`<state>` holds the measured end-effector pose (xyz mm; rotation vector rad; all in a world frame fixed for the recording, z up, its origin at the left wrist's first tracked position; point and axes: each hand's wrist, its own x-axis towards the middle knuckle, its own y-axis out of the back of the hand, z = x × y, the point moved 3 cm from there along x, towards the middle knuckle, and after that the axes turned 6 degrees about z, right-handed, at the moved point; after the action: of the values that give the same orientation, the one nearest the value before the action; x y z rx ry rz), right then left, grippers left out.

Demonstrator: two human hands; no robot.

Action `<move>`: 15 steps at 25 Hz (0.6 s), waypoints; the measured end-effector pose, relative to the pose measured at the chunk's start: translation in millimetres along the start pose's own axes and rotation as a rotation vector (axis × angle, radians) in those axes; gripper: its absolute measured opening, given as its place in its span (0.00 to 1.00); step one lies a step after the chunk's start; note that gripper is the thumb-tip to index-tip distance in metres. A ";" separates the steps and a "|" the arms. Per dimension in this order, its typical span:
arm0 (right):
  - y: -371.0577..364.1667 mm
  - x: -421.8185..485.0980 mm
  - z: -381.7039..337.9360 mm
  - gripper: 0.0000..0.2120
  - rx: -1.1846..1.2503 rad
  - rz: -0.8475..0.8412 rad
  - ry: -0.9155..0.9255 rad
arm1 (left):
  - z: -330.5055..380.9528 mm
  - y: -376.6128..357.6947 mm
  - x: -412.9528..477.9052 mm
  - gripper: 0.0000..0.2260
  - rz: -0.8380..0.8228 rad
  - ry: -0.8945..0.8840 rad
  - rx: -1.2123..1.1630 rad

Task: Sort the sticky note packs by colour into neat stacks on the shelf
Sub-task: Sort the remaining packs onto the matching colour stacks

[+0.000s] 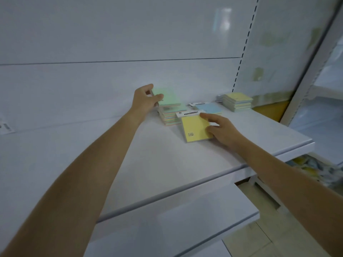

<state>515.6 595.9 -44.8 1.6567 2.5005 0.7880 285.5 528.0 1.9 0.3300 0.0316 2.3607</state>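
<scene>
On the shelf (130,164), the green stack (170,117) just below the left hand (146,98) looks uneven; the green pack (169,97) it grips, set askew, could topple it. The right hand (222,130), fingers relaxed, presses a yellow pack (194,128) that might skid.

Your left hand (143,100) holds the lifted pack (168,97) just above the left stack (169,115), which stands towards the back of the shelf (111,154). Just right of that stack lies the middle pack (209,109). In front of both lies the front pack (195,129), its far end overlapping the middle pack, with your right hand (222,130) resting on its right side. The right stack (237,102) stands apart, further right and back. A lower shelf (185,219) sits below, nearer you.
</scene>
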 end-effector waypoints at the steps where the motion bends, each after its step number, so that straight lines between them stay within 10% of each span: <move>1: 2.8 4.2 3.9 0.25 -0.001 -0.008 0.002 | -3.2 -8.5 4.1 0.27 -0.008 -0.001 0.018; 6: 12.9 19.8 13.9 0.25 -0.010 -0.103 0.077 | -5.2 -27.3 11.0 0.08 -0.034 0.037 0.198; 8: 15.6 27.0 16.8 0.25 0.011 -0.151 0.105 | -6.7 -34.8 16.1 0.18 -0.052 0.085 0.279; 15: 52.1 54.1 35.1 0.25 0.094 -0.282 0.138 | 6.8 -58.9 6.5 0.05 0.116 0.192 0.508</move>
<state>547.4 672.3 -40.0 1.2679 2.8206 0.7875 322.6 574.7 3.0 0.3504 0.7289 2.4668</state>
